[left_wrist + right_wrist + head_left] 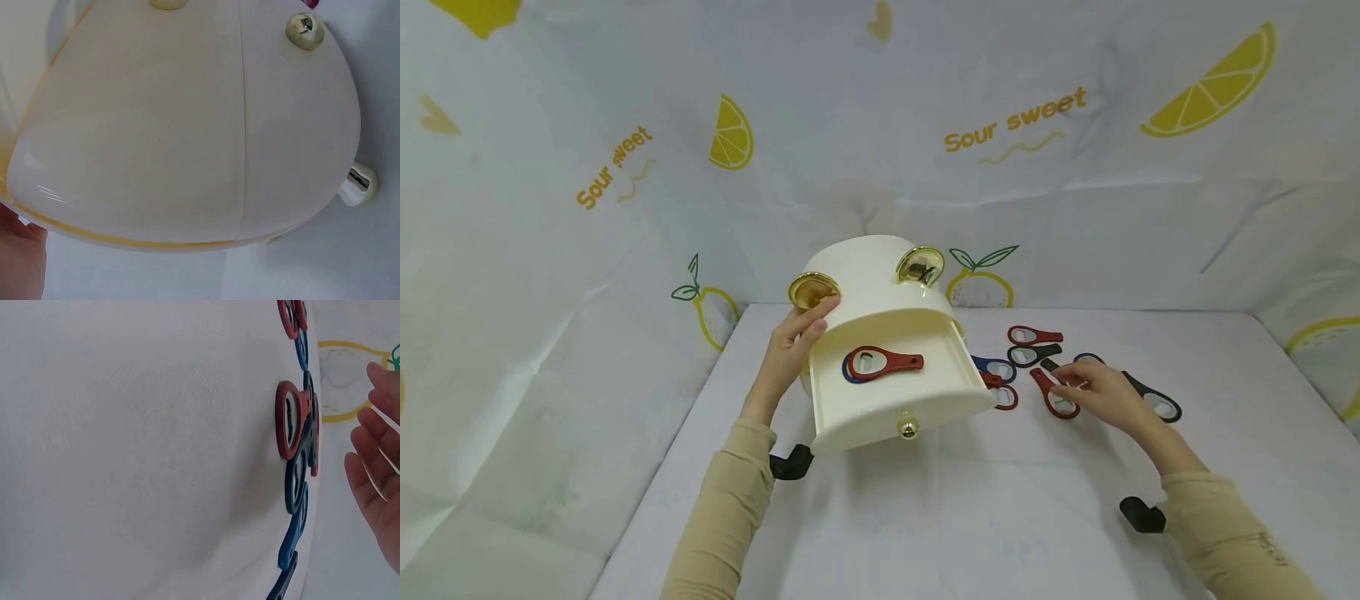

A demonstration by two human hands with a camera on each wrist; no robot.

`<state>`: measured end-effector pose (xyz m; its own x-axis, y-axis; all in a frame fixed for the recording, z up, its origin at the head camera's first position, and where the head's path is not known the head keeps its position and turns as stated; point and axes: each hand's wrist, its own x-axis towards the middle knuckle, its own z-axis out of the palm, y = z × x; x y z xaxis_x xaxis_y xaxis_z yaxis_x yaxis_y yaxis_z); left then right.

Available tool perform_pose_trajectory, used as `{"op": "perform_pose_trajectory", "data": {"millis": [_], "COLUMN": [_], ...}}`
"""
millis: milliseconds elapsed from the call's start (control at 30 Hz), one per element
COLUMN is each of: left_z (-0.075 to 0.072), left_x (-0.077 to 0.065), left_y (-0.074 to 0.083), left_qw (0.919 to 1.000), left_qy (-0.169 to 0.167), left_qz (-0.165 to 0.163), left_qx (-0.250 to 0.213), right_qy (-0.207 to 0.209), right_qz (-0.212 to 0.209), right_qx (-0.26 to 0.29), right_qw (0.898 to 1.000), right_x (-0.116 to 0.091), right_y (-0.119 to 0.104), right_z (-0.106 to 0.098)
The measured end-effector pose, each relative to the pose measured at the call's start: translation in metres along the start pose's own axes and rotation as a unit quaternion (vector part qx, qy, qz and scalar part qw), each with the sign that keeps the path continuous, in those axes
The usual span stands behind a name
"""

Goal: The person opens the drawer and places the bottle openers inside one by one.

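Observation:
My left hand [790,350] grips the left side of a cream box [872,283], fingertips right by one of its two gold cup-shaped ornaments [815,291]. The box's drawer [850,421] is pulled out towards me. Inside the drawer, a red bottle opener [891,362] overlaps a blue one. The left wrist view shows the box's smooth underside [156,125] with small gold feet [305,31]. Over the bottle openers on the table hovers my right hand [1108,396], fingers loosely bent and holding nothing. Nearest to its fingertips is a red bottle opener [1056,396].
Several red, blue and dark bottle openers lie on the white table [1000,517] right of the box; a dark one [1157,402] is farthest right. The drawer partly hides a few. A lemon-printed cloth [850,125] hangs behind. Black camera parts [1142,515] stick out by both wrists.

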<state>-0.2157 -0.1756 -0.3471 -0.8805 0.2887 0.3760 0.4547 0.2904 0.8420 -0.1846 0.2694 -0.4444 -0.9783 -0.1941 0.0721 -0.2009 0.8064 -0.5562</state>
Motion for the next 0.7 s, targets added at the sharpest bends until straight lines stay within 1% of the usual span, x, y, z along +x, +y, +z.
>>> {"op": "perform_pose_trajectory", "data": {"millis": [133, 267, 367, 600, 700], "left_z": [0.000, 0.000, -0.001, -0.001, -0.001], "left_x": [0.001, 0.001, 0.002, 0.001, 0.001], "left_y": [0.000, 0.001, 0.001, 0.002, 0.002], "left_qw": [1.0000, 1.0000, 1.0000, 1.0000, 1.0000], "left_qy": [0.000, 0.000, -0.001, -0.002, -0.002], "left_qz": [0.003, 0.007, 0.007, 0.001, 0.000], "left_qx": [0.001, 0.005, 0.007, 0.008, 0.006], "right_qy": [-0.020, -0.047, -0.053, -0.060, -0.054], "right_qz": [0.027, 0.046, 0.048, 0.043, 0.045], "right_qx": [-0.004, -0.034, -0.049, -0.036, -0.040], "right_qw": [0.999, 0.997, 0.996, 0.997, 0.997], "right_x": [0.001, 0.001, 0.001, 0.002, 0.000], "right_y": [0.005, 0.008, 0.011, 0.021, 0.023], "right_z": [0.002, 0.006, 0.010, 0.018, 0.021]}}
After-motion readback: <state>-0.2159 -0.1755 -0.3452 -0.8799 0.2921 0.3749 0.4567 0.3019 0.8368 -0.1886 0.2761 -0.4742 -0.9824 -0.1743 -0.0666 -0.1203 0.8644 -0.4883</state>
